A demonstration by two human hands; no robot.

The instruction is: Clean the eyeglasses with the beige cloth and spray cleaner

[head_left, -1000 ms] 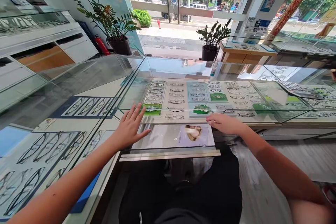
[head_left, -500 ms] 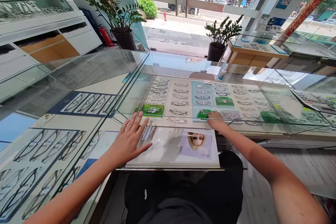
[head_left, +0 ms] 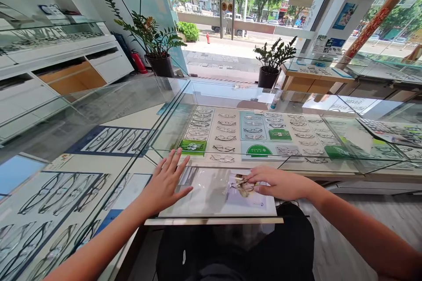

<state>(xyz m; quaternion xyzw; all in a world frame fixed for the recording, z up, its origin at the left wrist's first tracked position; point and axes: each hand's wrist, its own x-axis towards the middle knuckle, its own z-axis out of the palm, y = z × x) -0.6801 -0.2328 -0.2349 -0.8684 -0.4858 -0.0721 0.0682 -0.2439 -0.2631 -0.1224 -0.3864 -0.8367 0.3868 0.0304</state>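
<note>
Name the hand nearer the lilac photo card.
Right. The right hand, holding glasses, is over the upper right of the lilac photo card; the left hand is spread open to the card's left.

Strong daylight enters from the street side at the top, leaving the pale grey stone pavement [head_left: 220, 59] nearly washed out. The clear glass tabletop [head_left: 227, 91] throws back a bluish-white sheen along its far part. Indoors the light is softer, and the black cloth trousers [head_left: 237, 248] sink into darkness with little detail. Wide-angle stretching tilts the white boxy cabinet [head_left: 114, 68] and the mottled orange-brown pole [head_left: 372, 27] near the edges. The thin-rimmed eyeglasses [head_left: 238, 183] at the right grip [head_left: 278, 182] look soft.
</note>
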